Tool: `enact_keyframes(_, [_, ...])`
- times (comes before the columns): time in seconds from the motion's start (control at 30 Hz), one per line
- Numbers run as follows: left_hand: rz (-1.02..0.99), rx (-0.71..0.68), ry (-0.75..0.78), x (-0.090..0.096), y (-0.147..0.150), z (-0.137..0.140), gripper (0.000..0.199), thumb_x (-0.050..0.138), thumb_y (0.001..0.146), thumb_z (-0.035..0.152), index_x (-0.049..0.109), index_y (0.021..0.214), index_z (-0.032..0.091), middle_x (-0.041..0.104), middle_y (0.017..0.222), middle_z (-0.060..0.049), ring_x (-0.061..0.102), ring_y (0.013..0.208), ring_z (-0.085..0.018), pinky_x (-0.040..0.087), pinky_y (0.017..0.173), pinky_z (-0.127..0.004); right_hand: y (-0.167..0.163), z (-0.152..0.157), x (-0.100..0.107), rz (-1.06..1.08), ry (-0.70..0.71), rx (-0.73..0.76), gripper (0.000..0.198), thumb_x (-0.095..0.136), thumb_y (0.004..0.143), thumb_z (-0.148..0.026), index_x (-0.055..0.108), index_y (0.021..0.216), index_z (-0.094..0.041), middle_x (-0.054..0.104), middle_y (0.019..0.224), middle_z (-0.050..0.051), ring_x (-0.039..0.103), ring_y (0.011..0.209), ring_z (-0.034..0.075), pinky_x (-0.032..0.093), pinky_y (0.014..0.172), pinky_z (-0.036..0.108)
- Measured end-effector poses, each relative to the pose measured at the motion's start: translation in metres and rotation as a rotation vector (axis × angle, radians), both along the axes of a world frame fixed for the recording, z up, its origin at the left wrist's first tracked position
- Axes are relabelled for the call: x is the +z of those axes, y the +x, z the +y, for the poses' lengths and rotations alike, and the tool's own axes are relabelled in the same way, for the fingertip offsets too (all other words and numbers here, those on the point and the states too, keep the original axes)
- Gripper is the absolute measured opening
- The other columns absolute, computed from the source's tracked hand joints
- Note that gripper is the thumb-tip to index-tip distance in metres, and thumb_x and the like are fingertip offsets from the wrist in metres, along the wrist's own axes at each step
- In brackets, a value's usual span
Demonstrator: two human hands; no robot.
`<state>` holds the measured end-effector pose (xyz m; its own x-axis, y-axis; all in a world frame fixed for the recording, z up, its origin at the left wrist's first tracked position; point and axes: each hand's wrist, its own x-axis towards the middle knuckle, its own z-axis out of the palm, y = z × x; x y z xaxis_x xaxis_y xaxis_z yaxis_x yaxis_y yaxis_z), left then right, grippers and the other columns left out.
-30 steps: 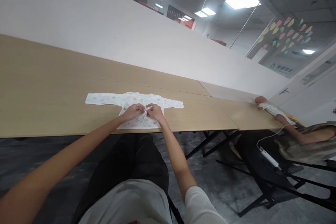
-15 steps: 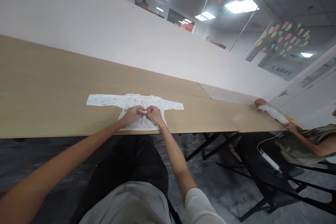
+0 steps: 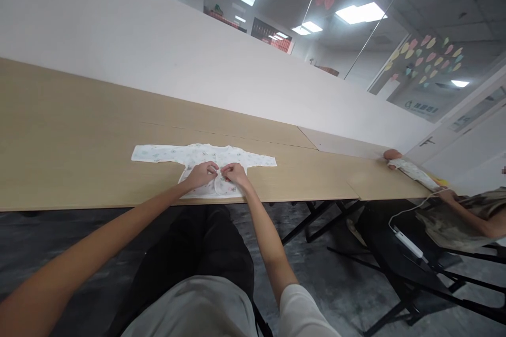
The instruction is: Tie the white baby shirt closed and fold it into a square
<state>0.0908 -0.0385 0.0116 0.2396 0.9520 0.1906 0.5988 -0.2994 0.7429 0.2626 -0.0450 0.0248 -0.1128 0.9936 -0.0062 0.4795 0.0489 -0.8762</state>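
Shirt (image 3: 205,156), white with small prints, lies spread on the wooden table (image 3: 90,163), sleeves out to both sides, hem near the front edge. On my feed, left hand (image 3: 202,174) pinches cloth at the front opening; right hand (image 3: 236,174) sits just beside, fingers bent at that opening, too small for me to tell if they grip. Far right: another person's hand (image 3: 447,196) near a clothed doll (image 3: 413,172).

Left hand (image 3: 203,174) and right hand (image 3: 234,174) at the front of a white patterned shirt (image 3: 206,155) on a table (image 3: 79,147).
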Motion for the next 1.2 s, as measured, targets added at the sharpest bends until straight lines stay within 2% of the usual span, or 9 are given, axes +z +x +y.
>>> enact_keyframes(0.17, [-0.074,-0.003,-0.031,-0.005,0.001,0.002,0.032,0.058,0.066,0.040,0.063,0.091,0.022,0.074,0.082,-0.003,0.070,0.081,-0.023,0.051,0.071,-0.031,-0.003,-0.004,0.008,-0.199,0.058,0.056,0.009,0.067,0.078,-0.017,0.075,0.076,-0.014,0.065,0.059,-0.001,0.058,0.056,0.010,0.042,0.059,0.018])
enact_keyframes(0.3, [-0.021,0.028,-0.012,-0.004,0.002,0.001,0.029,0.059,0.066,0.039,0.063,0.090,0.023,0.075,0.081,-0.003,0.070,0.084,-0.024,0.052,0.074,-0.031,-0.007,-0.007,0.012,-0.330,0.126,0.045,0.010,0.068,0.078,-0.016,0.077,0.075,-0.014,0.071,0.068,0.003,0.063,0.066,0.013,0.042,0.062,0.019])
enact_keyframes(0.47, [0.010,0.065,0.048,-0.004,0.002,0.001,0.027,0.056,0.065,0.030,0.064,0.090,0.022,0.075,0.082,-0.002,0.070,0.085,-0.024,0.052,0.080,-0.032,-0.010,-0.009,0.015,-0.393,0.127,0.042,0.014,0.065,0.078,-0.013,0.079,0.080,-0.013,0.074,0.073,0.005,0.065,0.070,0.014,0.043,0.064,0.019])
enact_keyframes(0.63, [-0.081,0.038,-0.031,-0.005,0.002,0.002,0.034,0.057,0.062,0.030,0.065,0.094,0.021,0.075,0.083,-0.003,0.071,0.082,-0.023,0.053,0.074,-0.030,-0.012,-0.010,0.018,-0.433,0.114,0.021,0.014,0.065,0.076,-0.013,0.078,0.079,-0.015,0.076,0.078,0.005,0.067,0.076,0.016,0.044,0.065,0.020])
enact_keyframes(0.77, [-0.075,0.043,-0.046,-0.001,0.002,-0.002,0.035,0.056,0.065,0.034,0.065,0.097,0.021,0.075,0.084,-0.004,0.070,0.079,-0.023,0.052,0.073,-0.031,-0.015,-0.009,0.017,-0.411,0.103,-0.011,0.011,0.066,0.074,-0.015,0.076,0.072,-0.017,0.074,0.073,0.004,0.066,0.073,0.016,0.043,0.063,0.021])
enact_keyframes(0.93, [-0.019,0.078,0.033,-0.001,0.004,-0.005,0.033,0.057,0.070,0.037,0.064,0.098,0.022,0.075,0.084,-0.003,0.070,0.082,-0.023,0.051,0.075,-0.032,-0.013,-0.006,0.011,-0.326,0.077,-0.045,0.017,0.068,0.074,-0.022,0.069,0.058,-0.016,0.063,0.056,0.001,0.061,0.062,0.013,0.040,0.057,0.020])
enact_keyframes(1.1, [0.036,0.064,0.049,-0.003,0.003,-0.002,0.030,0.056,0.073,0.036,0.065,0.098,0.023,0.076,0.085,-0.002,0.068,0.080,-0.022,0.050,0.075,-0.031,-0.002,-0.001,0.006,-0.168,0.007,-0.012,0.014,0.066,0.073,-0.021,0.068,0.060,-0.015,0.054,0.047,-0.004,0.053,0.050,0.009,0.037,0.051,0.018])
enact_keyframes(1.2, [0.114,0.030,0.084,-0.002,0.002,-0.002,0.029,0.052,0.076,0.033,0.070,0.097,0.024,0.076,0.089,-0.003,0.068,0.083,-0.023,0.049,0.078,-0.031,0.002,0.002,0.007,-0.057,-0.080,0.024,0.009,0.064,0.073,-0.016,0.070,0.065,-0.014,0.060,0.054,-0.003,0.052,0.047,0.008,0.040,0.051,0.018])
